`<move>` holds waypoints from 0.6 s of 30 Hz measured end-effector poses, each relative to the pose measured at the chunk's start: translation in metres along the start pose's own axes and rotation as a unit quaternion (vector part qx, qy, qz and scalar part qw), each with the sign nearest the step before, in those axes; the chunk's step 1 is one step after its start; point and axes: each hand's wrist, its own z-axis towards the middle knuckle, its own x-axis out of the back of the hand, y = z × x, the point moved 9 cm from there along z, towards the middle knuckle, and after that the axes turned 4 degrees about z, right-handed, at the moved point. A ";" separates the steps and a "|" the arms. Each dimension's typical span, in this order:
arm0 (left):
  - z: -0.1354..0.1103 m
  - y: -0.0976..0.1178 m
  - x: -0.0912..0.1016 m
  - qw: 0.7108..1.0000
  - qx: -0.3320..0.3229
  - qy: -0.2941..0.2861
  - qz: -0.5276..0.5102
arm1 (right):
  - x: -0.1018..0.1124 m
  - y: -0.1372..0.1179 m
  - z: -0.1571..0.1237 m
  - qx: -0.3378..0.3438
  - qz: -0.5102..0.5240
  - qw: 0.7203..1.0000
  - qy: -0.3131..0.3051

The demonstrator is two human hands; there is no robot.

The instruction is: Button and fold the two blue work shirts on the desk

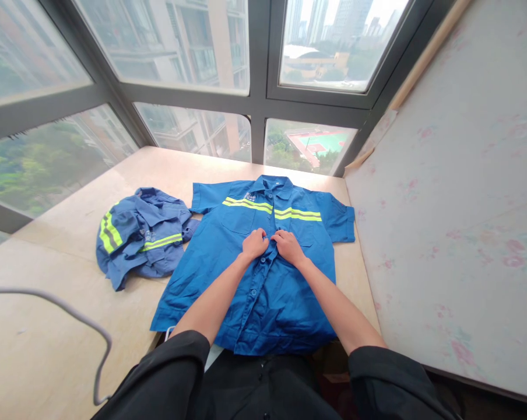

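Observation:
A blue short-sleeved work shirt (pixel 228 274) lies spread face up in front of me, its collar pointing to the window. Yellow and grey reflective bands cross its chest. My left hand (pixel 255 243) pinches the front button edge at mid-chest. Just beside it, my right hand (pixel 287 245) pinches the opposite edge of the opening. The fingertips nearly meet, and whatever button sits between them is hidden. Below my hands several buttons show along the placket, and the fabric there is wrinkled. The lower hem hangs at the near edge of the surface.
A second blue work shirt (pixel 158 219) with reflective bands lies crumpled at the left. A grey cable (pixel 71 312) curves over the pale wooden surface (pixel 40 268) at lower left. Grey-framed windows (pixel 189 99) rise behind, and a floral-papered wall (pixel 456 204) stands at the right.

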 end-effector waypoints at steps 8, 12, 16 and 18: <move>-0.004 0.003 0.000 1.000 -0.007 0.022 -0.002 | 0.000 0.001 0.000 -0.006 0.003 1.000 0.003; -0.004 0.003 -0.001 1.000 -0.009 0.020 -0.011 | 0.000 0.000 -0.001 -0.004 -0.001 1.000 0.002; 0.000 -0.002 -0.002 0.999 -0.007 0.006 -0.035 | 0.003 -0.004 0.000 0.024 -0.014 1.000 -0.006; 0.002 -0.005 -0.002 0.999 -0.007 -0.002 -0.051 | 0.004 -0.008 0.003 0.059 -0.020 0.997 -0.034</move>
